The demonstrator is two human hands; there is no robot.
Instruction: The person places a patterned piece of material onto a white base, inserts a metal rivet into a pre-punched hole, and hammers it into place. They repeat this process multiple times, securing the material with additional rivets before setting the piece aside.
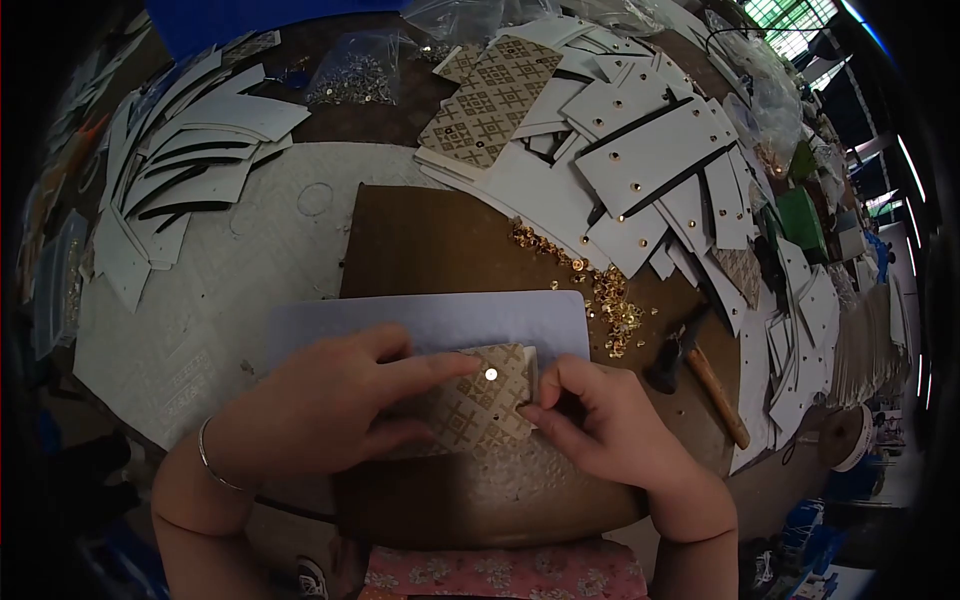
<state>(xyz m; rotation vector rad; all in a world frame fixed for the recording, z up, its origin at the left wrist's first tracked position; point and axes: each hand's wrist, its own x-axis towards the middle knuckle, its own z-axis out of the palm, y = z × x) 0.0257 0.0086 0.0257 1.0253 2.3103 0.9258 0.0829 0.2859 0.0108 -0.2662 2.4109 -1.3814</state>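
A tan panel with a brown geometric print (470, 415) lies in front of me, partly over a pale lavender sheet (440, 312). A shiny round metal stud (491, 375) shows on its face, with smaller dark dots lower down. Wearing a thin bangle, my left hand (310, 405) reaches across from the left with fingers spread, its index fingertip on the panel beside the stud. The thumb and bent fingers of my right hand (605, 420) pinch at the panel's right edge; anything small between those fingertips is hidden.
Loose gold studs (618, 310) are heaped on the brown board (420, 240). A wooden-handled hammer (712, 390) lies right of them. White panels with studs (655, 160) pile up at back right, curved white pieces (205, 150) at left. A plastic bag of metal parts (355, 75) sits behind.
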